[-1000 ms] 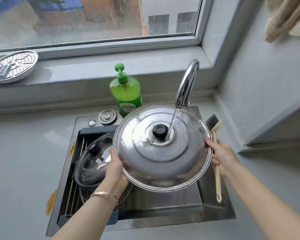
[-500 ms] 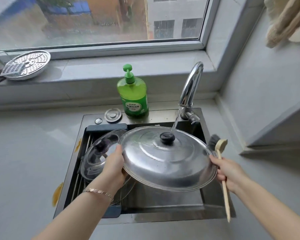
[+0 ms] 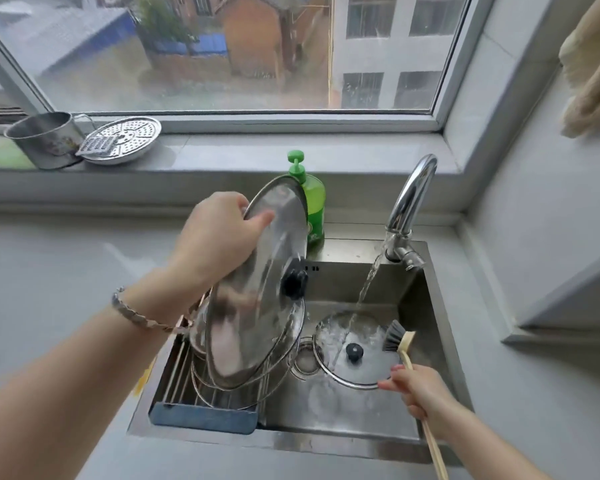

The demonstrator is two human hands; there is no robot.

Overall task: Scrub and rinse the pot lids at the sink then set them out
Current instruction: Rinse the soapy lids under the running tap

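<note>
Swung out of the stream and off the right hand, the large domed stainless-steel lid with the black knob (image 3: 257, 299) now stands tilted on edge over the wire drying rack (image 3: 181, 379) at the left of the steel sink (image 3: 354, 282). The left hand (image 3: 215, 237) alone grips its upper rim, fingers curled over the edge. That steep tilt probably lets rinse water run off before the lid is set down. Other lid rims show beneath it in the rack.

The right hand (image 3: 420, 389) is wrapped round the wooden-handled dish brush with dark bristles (image 3: 403, 348), its fingertips at the near rim of a smaller round lid with a dark knob (image 3: 364, 367). This one lies flat on the basin floor under water running from the curved chrome tap (image 3: 409, 199), apparently next for scrubbing.
</note>
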